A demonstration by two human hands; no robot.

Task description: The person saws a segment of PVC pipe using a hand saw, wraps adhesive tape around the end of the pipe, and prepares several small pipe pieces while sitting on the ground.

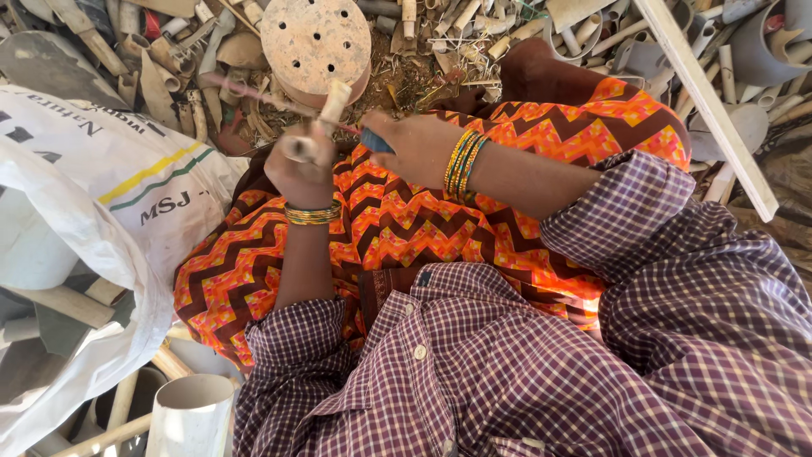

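left hand (303, 169) clamped on short pale pipe piece (326, 118), centre-upper frame over lap, long axis tilting up-right | right hand (416, 148) closed on blue-handled tool (372, 140), its thin shaft running left past the pipe | perforated round disc (315, 41) just above | white sack (93, 195) at left

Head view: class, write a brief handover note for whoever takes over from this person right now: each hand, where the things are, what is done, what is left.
Left hand: closed around a short pale pipe piece, held above the lap.
Right hand: grips a blue-handled tool whose thin blade runs across the pipe piece.
Around: perforated round block ahead, scrap pipe heap beyond, white sack to the left.
Done: cannot tell how far the blade has cut.
Left: the pipe piece is not yet put down.
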